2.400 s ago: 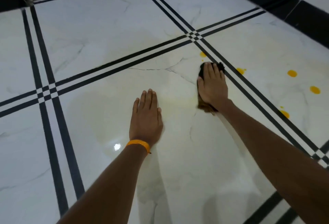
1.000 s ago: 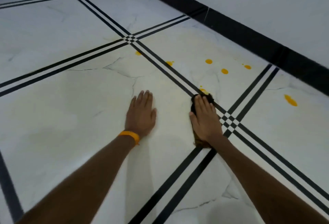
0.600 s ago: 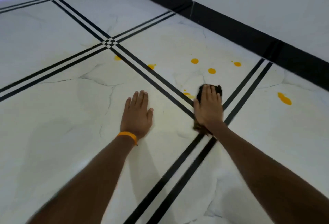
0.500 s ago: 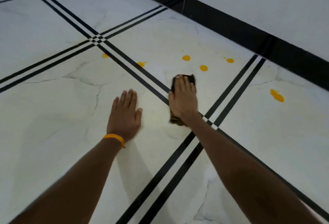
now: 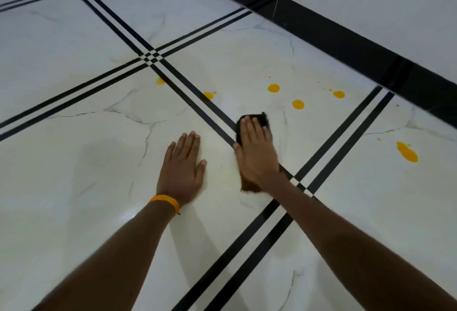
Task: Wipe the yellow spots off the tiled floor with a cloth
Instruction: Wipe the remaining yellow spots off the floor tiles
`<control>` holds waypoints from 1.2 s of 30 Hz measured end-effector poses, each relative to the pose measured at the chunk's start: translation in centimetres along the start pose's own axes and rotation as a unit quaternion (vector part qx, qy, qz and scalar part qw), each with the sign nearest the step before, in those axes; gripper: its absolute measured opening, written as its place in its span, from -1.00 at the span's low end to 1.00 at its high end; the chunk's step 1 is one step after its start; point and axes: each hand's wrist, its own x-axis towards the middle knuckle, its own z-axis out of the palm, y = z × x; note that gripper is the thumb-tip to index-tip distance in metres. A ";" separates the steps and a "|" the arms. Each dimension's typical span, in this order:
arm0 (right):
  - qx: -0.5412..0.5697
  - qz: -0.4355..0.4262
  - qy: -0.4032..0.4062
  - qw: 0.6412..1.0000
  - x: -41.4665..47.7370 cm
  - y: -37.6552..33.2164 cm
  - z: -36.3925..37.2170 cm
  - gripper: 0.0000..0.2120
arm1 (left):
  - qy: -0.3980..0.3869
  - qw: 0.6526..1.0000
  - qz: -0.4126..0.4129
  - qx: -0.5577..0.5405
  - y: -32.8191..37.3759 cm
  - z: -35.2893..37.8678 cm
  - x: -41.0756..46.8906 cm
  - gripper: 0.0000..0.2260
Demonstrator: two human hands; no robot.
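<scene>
A: Where is the cloth (image 5: 257, 119) right now?

B: Just right of the frame's centre, pinned flat to the tiled floor (image 5: 74, 38) under the right hand (image 5: 256, 154). The palm and straight fingers press it down; nothing is curled round it, so it is a flat press, not a pinch. Its dark edge shows past the fingertips and again beside the wrist.

A: And the other hand?

B: The left hand (image 5: 183, 172), with an orange wristband (image 5: 165, 200), lies spread and empty on the tile left of centre, seemingly as a prop.

A: How much is done?

B: I judge it partly done at best. The tile around the hands shows no yellow blobs, only a faint yellowish haze. But 6 main spots remain: one (image 5: 160, 81) above centre left beside the black stripes, one (image 5: 209, 95) just across those stripes, 3 in the upper right of centre (image 5: 273, 88) (image 5: 298, 104) (image 5: 338, 94), and a larger smear (image 5: 406, 153) at the right edge.

A: Which is nearest the cloth?

B: The spot on the stripes and the lowest of those 3, both just beyond the fingertips. A few tiny specks sit near the upper ones too.
</scene>
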 end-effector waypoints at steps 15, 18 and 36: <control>-0.010 -0.111 -0.057 0.992 -7.0 8.6 -2.6 -0.37 | -0.002 0.998 0.058 -0.032 6.6 -0.1 4.8 -0.40; -0.008 0.010 -0.030 0.999 -7.6 14.5 -3.8 -0.34 | -0.025 0.996 0.075 -0.039 9.6 0.7 6.8 -0.34; 0.008 0.101 0.008 0.995 -12.2 27.2 -5.6 -0.40 | 0.003 0.994 0.107 0.001 14.8 4.8 11.6 -0.34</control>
